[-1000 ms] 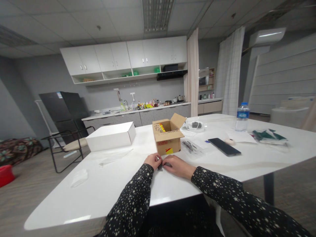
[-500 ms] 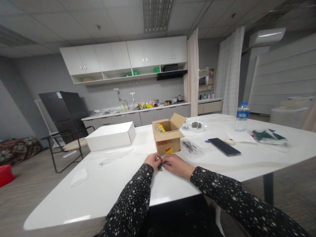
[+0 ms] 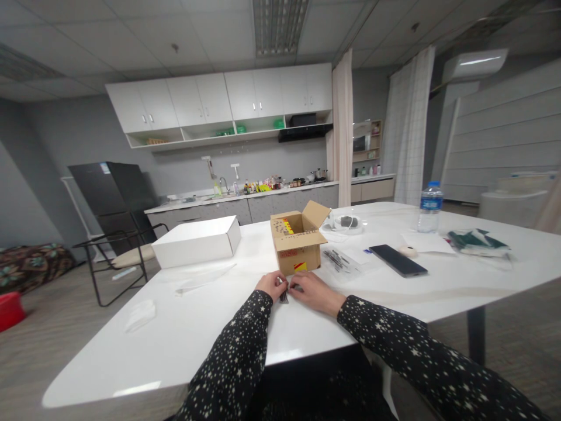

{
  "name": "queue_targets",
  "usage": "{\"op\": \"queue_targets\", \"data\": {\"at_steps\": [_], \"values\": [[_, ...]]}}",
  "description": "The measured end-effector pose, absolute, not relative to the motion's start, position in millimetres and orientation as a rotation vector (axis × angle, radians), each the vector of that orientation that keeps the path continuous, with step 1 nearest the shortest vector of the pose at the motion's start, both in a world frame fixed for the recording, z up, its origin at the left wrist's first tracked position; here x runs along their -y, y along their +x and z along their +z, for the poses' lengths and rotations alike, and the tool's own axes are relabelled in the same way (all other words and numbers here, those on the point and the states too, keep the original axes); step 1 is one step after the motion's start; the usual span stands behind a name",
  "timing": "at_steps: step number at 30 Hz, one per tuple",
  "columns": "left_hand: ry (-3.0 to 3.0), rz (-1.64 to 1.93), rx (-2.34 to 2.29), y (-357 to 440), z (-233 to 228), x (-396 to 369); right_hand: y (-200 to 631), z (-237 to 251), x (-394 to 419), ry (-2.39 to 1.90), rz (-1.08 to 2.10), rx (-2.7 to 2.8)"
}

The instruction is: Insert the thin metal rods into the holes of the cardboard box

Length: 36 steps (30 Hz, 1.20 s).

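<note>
My left hand [image 3: 270,285] is closed, fingertips pinched at a small bundle of thin dark rods [image 3: 284,297] by the near side of the table. Their exact kind is too small to make out. Just to the right, my right hand [image 3: 314,291] has its fingers curled in at the top of the bundle; what its fingertips hold is hidden. Right behind both hands stands an open cardboard box [image 3: 287,262] with its flaps up. Beside the box lies a clear plastic bag [image 3: 344,266] with several slender dark pieces on or in it.
A white box [image 3: 197,242] stands left on the white table [image 3: 210,316], with crumpled white plastic [image 3: 140,316] nearer. To the right are a phone [image 3: 398,260], a water bottle [image 3: 429,207], a green-and-white packet [image 3: 480,242] and a white cable coil [image 3: 348,224].
My right hand's fingertips have shifted very slightly, with a bit more gap to the left hand. The left hand and the rods stay in place.
</note>
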<state>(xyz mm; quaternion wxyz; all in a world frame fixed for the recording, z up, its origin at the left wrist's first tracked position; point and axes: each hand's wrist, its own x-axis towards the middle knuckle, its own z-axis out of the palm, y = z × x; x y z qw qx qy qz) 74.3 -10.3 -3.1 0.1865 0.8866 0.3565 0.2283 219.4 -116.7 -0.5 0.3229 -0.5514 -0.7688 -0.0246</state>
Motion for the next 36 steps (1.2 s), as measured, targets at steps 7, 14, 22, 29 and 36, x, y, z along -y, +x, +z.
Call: {"op": "queue_targets", "data": {"at_steps": [7,14,22,29,36], "values": [[2.434,0.763,-0.944,72.5,-5.1,7.4,218.6,-0.4,117.3,-1.461,-0.102,2.023],[2.417,0.849,-1.007,71.8,-2.8,6.7,219.7,-0.1,117.4,-1.526,-0.09,1.971],[2.378,0.915,-1.042,71.1,-11.7,-5.9,221.8,-4.9,115.5,-1.486,-0.077,1.999],[2.339,0.9,-0.986,71.6,-11.3,-6.1,222.5,-7.3,115.1,-1.486,-0.078,1.988],[2.331,0.866,-0.929,72.1,-6.9,0.1,221.4,-4.1,116.6,-1.49,-0.074,1.99]]}}
